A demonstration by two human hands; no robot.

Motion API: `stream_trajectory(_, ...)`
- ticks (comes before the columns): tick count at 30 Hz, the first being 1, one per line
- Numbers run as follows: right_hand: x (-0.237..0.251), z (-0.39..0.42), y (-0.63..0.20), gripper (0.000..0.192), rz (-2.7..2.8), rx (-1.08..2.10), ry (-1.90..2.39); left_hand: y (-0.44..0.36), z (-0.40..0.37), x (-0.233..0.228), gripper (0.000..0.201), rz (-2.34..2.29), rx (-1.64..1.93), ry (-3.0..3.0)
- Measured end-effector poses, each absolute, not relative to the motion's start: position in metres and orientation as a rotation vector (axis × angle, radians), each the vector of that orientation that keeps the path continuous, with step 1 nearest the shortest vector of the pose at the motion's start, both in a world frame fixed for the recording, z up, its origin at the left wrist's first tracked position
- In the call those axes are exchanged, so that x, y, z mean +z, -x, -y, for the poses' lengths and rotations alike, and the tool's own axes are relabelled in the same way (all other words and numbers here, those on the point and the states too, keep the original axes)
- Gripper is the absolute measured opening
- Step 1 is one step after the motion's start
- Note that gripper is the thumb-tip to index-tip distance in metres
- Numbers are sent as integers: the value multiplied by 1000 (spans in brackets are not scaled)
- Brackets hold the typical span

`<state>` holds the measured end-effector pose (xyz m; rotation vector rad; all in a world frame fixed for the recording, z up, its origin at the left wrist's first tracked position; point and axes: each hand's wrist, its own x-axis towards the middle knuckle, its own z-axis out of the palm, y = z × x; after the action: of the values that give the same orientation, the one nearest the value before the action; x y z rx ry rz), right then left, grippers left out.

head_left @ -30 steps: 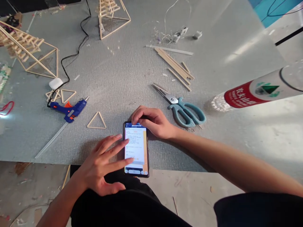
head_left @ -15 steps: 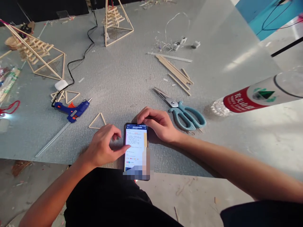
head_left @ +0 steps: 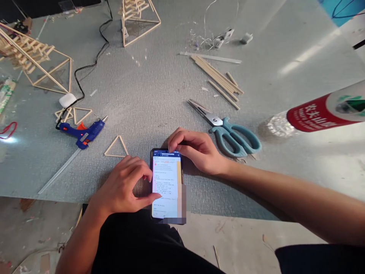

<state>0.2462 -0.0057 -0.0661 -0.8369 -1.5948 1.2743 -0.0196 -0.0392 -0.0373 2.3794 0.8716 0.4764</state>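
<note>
We see a phone point(head_left: 166, 184) lying flat at the near edge of the grey worktop point(head_left: 148, 91), its lit screen full of small text we cannot read. Far right, a clear bottle point(head_left: 316, 114) lies on its side; its red label carries white characters too blurred for us to make out.

Our left hand point(head_left: 125, 186) rests at the phone's left edge in a loosely curled grip, the thumb tip touching the screen low on its left side and the other fingers bent against the left edge; it clamps nothing. Our right hand point(head_left: 196, 150) sits at the phone's far end, fingers curled down with the tips on the top edge, steadying it without enclosing it.

Just right of the right hand lie teal-handled scissors point(head_left: 228, 131), blades shut and pointing far-left. Beyond them is a bundle of wooden sticks point(head_left: 218, 78). Left of the phone a small stick triangle point(head_left: 116, 146) lies flat, and farther left a blue glue gun point(head_left: 82, 133) with a black cord. Stick-built pyramid frames point(head_left: 37, 62) stand at the far left and far centre.
</note>
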Motion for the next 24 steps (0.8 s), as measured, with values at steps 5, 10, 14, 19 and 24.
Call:
stream_trajectory(5, -68, 6, -247, 17, 1627, 1225, 852, 19, 42, -36, 37, -877, 467, -2407)
stream_trajectory(10, -65, 7, -245, 17, 1917, 955, 765, 18, 41, -34, 36, -837, 452, -2398)
stream_trajectory(14, -65, 8, -244, 23, 2068, 820, 674, 19, 41, -34, 38, -837, 446, -2380)
stream_trajectory(19, -66, 8, -245, 27, 2116, 856, 677, 20, 41, -35, 39, -841, 411, -2350)
stream_trajectory(24, -65, 8, -246, 28, 2122, 865, 666, 19, 40, -32, 41, -835, 400, -2332)
